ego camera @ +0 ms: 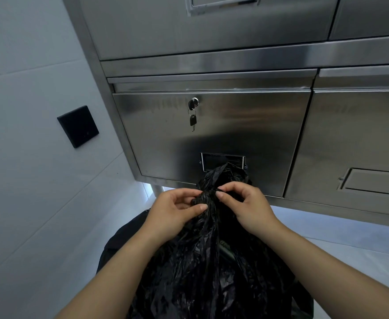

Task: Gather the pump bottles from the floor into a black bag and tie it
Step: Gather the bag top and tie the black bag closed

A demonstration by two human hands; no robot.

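A full black bag (pixel 202 268) of crinkled plastic stands on the floor in front of me, its top gathered into a twisted neck. My left hand (pixel 172 212) pinches the neck from the left, thumb and fingers closed on the plastic. My right hand (pixel 246 206) grips the same bunched plastic from the right, fingertips meeting the left hand's at the knot. Loose plastic sticks up above both hands. No pump bottles are visible; the bag's contents are hidden.
A stainless steel cabinet (pixel 212 125) stands right behind the bag, with a key (pixel 193 120) hanging from its lock and a label slot just above the bag's top. A black wall plate (pixel 78 126) sits on the tiled wall at left. Pale floor shows at right.
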